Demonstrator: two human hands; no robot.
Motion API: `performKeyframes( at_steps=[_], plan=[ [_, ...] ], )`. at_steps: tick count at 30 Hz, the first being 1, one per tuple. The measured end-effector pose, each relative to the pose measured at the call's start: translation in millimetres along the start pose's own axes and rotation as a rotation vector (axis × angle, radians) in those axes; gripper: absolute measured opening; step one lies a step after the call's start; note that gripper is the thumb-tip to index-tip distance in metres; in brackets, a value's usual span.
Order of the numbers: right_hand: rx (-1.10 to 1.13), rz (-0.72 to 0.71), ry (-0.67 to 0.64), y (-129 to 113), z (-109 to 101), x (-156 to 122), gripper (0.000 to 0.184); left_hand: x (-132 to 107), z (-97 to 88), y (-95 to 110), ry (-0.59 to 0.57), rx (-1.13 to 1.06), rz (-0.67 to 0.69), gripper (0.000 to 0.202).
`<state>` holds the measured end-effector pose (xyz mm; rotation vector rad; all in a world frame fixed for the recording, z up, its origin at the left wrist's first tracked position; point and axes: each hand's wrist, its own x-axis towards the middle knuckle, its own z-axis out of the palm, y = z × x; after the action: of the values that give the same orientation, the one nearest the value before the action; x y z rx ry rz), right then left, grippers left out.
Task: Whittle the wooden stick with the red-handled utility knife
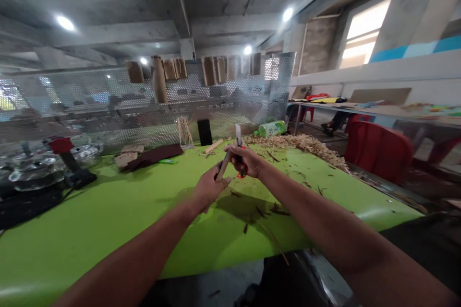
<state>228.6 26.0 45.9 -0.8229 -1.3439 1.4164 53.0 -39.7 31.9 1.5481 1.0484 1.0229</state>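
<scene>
Over the green tabletop (137, 211), my two hands are close together. My left hand (206, 189) is closed around a narrow, flat piece of wood (224, 165) that tilts up toward my other hand. My right hand (249, 159) grips a red-and-black utility knife (238, 130), its wide blade pointing upward. The wood's upper end meets the fingers of my right hand, which partly hide it. Dark slivers (260, 212) of shaved material lie on the table below.
A heap of pale shavings (306, 146) and a green bottle (272, 128) lie at the back right. Behind my hands are a black phone-like slab (204, 133) and a light wooden stick (213, 146). A red-and-black power tool (68, 158) stands left. A red chair (378, 151) is at right.
</scene>
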Motion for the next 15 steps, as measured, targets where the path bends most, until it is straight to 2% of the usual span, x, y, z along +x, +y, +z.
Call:
performKeyframes(
  at_steps=[3,6,7,9,11,13,15],
  plan=[
    [0.011,0.003,0.087,-1.4,-2.8,2.5,0.022,-2.8,-0.5,0.7,-0.132,0.004,-0.002,0.057],
    [0.016,0.027,0.186,-3.8,-10.6,6.2,0.019,-3.6,-4.5,-0.7,-0.341,-0.168,-0.076,0.047],
    [0.0,0.024,0.209,-4.7,-13.3,7.1,0.02,-3.2,-6.0,-0.9,-0.372,-0.221,-0.107,0.043],
    [-0.107,-0.013,0.272,-6.2,-17.5,8.2,0.027,-1.8,-8.3,-0.2,-0.345,-0.294,-0.149,0.033],
    [-0.386,-0.075,0.372,-6.4,-18.6,8.0,0.033,-0.1,-9.5,2.3,-0.252,-0.348,-0.155,0.026],
    [-0.822,-0.135,0.441,-5.1,-15.1,5.7,0.03,1.2,-9.9,5.4,-0.185,-0.386,-0.143,0.023],
    [-1.245,-0.17,0.396,-2.8,-6.5,1.0,0.024,2.3,-10.3,7.5,-0.157,-0.407,-0.129,0.025]
  ],
)
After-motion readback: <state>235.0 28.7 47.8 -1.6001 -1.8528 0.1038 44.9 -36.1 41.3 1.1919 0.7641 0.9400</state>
